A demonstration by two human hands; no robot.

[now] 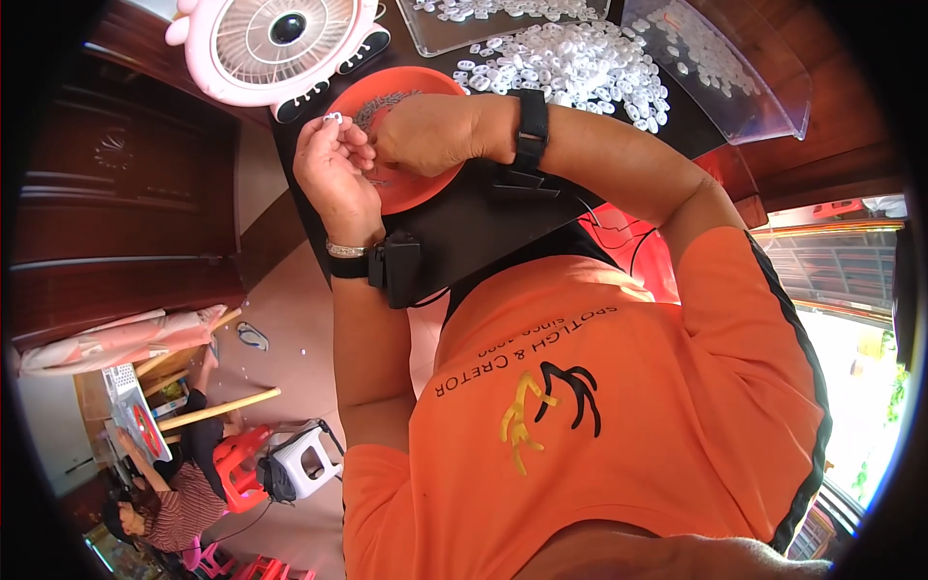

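Observation:
My left hand [334, 179], at the left rim of the bowl, pinches a small white plastic piece [333, 117] between thumb and forefinger. Its other fingers are curled. Over the orange-red bowl [425, 85] my right hand [425, 133] is bent down with its fingers curled in. Their tips are hidden, so whatever they hold does not show. Small thin grey metal pieces [385, 104] lie in the bowl beside that hand. To the right of the bowl spreads a heap of small white plastic pieces [590, 63], oval with holes.
A pink fan [287, 29] stands beyond the bowl on the dark table [416, 232]. Behind the heap is a clear tray [435, 39] of white pieces; a transparent bin [773, 97] holds more at right. Another person [179, 503] and plastic stools [307, 462] are at lower left.

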